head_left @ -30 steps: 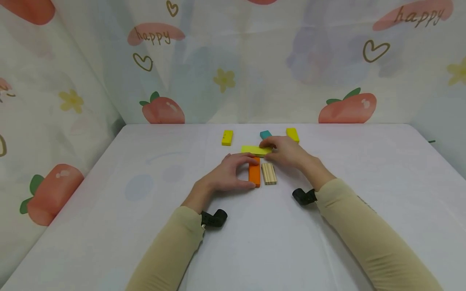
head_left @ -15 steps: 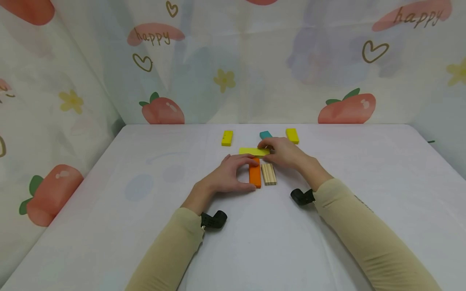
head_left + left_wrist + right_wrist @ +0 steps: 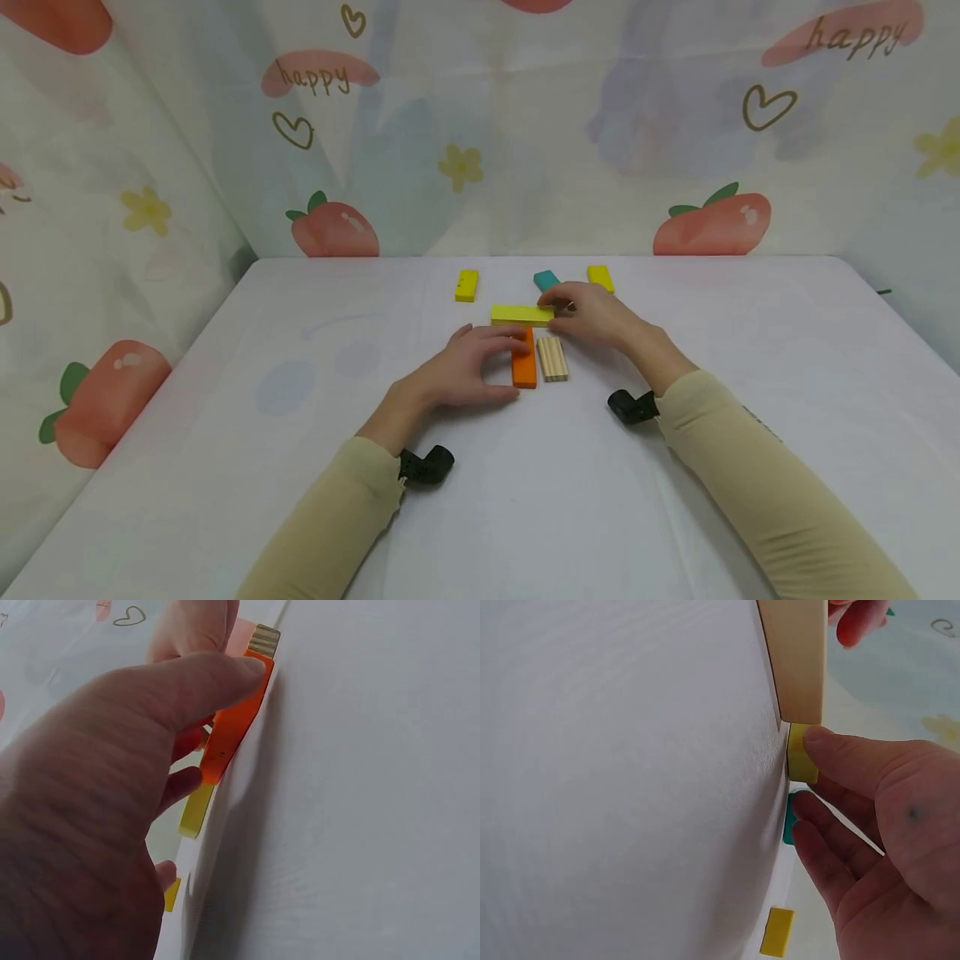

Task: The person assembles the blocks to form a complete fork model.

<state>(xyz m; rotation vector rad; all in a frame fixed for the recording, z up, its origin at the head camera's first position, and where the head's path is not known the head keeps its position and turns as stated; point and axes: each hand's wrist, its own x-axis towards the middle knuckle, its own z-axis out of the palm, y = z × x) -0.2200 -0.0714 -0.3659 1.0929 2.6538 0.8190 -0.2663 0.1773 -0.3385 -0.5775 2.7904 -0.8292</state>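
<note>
An orange block (image 3: 523, 367) lies lengthwise in front of my left hand (image 3: 468, 367). The fingertips of that hand overlap its far part, while the thumb sits just off its near end, the grip loosened. Across the top of the orange block lies a long yellow block (image 3: 517, 315). My right hand (image 3: 596, 315) pinches its right end, thumb on the near side and index finger on the far side. In the right wrist view, the thumb overlaps the yellow block (image 3: 802, 761). A striped natural-wood block (image 3: 553, 360) lies right of the orange one.
Behind the hands a teal block (image 3: 546, 280) lies partly hidden by the right fingers. Short yellow blocks stand at the back left (image 3: 467, 285) and back right (image 3: 601, 278). A printed cloth (image 3: 540, 125) hangs behind the white table (image 3: 480, 517).
My left hand has drawn slightly left, its thumb coming away from the orange block's near end. The yellow block has shifted slightly left, and my right hand has eased a little right.
</note>
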